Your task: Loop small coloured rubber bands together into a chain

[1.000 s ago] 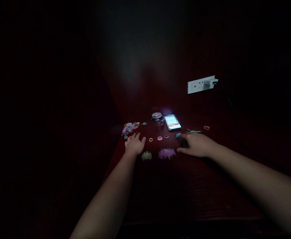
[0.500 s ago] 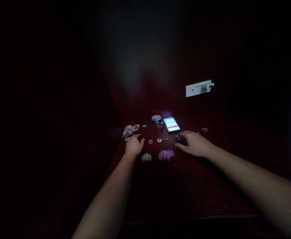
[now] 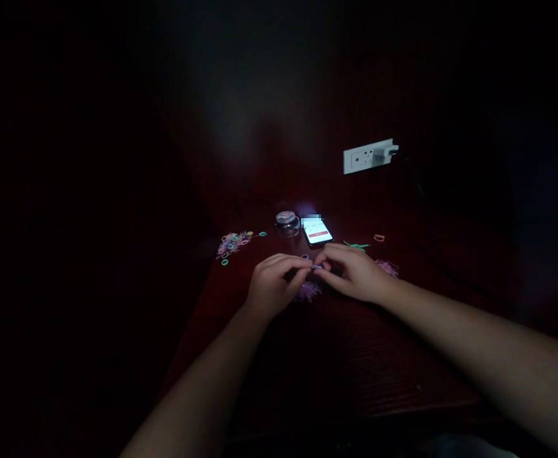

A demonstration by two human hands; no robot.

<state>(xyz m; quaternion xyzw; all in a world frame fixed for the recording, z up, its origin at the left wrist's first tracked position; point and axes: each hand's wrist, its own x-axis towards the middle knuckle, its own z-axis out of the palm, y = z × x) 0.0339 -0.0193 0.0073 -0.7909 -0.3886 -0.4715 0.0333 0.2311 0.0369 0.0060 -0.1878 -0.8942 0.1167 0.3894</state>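
Note:
My left hand (image 3: 275, 285) and my right hand (image 3: 355, 272) meet above the table, thumbs and fingertips pinched. Between the fingertips both hold a small pale bluish-purple hair elastic (image 3: 316, 267), its far side partly covered by the fingers. Just under the left fingers lies a pile of small purple elastics (image 3: 308, 291), partly hidden. Behind the right wrist shows a pinkish pile of elastics (image 3: 387, 268). Green elastics (image 3: 357, 245) lie beyond the right hand.
A mixed heap of colourful elastics (image 3: 233, 243) lies at the table's left edge. A clear lidded jar (image 3: 287, 225) stands at the back beside a lit phone (image 3: 317, 234). An orange elastic (image 3: 378, 238) lies farther right. A socket strip (image 3: 368, 157) with a plugged-in charger is on the wall.
My hands, apart before, have come together at the middle. My left hand moved right and both now pinch the hair elastic. The view has shifted slightly to the right.

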